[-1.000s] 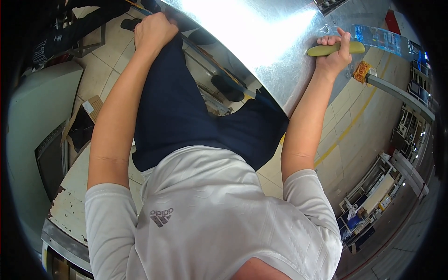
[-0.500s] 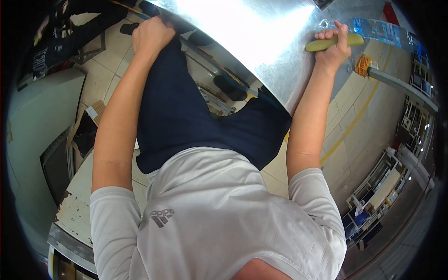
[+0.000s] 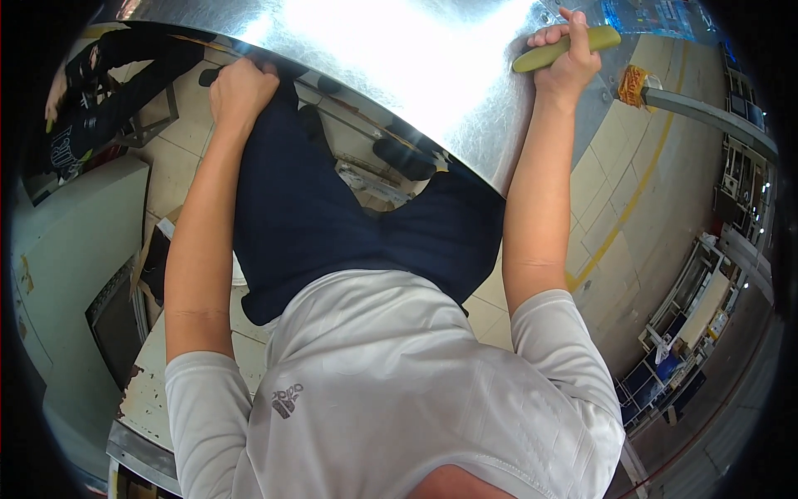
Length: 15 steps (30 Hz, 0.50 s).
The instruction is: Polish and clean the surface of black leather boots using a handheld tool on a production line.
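A large shiny metal sheet (image 3: pixel 391 75) spans the top of the head view, above my legs in dark shorts. My left hand (image 3: pixel 241 91) grips the near edge of the sheet at the upper left, fingers curled around it. My right hand (image 3: pixel 567 62) is closed around a yellow-green tool handle (image 3: pixel 565 48) that lies on the sheet's right part. What the tool's working end looks like is hidden by my hand.
A grey machine cabinet (image 3: pixel 66 274) stands at my left. Another person in dark clothes (image 3: pixel 100 75) is at the upper left. A post with orange tape (image 3: pixel 636 83) stands right of the sheet. Shelving (image 3: pixel 698 308) lines the far right on a tiled floor with a yellow line.
Both hands have moved up and away from me along the sheet; the right hand with the tool has shifted further onto the sheet.
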Tool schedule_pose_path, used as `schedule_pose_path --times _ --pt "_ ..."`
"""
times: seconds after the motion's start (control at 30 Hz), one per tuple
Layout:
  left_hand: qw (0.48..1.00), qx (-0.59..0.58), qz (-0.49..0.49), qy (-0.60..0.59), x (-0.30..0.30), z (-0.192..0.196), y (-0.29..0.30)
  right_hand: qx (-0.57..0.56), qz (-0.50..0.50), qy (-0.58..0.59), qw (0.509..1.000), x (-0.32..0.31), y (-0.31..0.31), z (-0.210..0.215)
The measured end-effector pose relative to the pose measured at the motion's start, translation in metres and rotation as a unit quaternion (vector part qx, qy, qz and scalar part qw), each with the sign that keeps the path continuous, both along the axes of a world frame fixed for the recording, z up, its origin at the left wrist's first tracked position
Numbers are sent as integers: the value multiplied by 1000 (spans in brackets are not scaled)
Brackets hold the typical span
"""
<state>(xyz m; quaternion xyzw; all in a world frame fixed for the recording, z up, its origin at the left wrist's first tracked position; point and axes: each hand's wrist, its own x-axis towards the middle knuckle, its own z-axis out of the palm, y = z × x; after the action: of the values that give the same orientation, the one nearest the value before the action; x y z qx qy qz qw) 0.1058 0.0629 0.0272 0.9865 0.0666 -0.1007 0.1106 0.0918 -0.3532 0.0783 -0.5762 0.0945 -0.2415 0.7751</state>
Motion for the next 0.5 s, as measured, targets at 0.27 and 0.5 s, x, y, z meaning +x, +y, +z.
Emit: schedule_pose_path --times 0.27,0.5 --pt "1000 12 -8 -1 1 0 0 14 -57 37 998 -8 31 27" --pt "1000 15 -8 -6 4 -4 0 6 -47 30 998 -6 25 23"
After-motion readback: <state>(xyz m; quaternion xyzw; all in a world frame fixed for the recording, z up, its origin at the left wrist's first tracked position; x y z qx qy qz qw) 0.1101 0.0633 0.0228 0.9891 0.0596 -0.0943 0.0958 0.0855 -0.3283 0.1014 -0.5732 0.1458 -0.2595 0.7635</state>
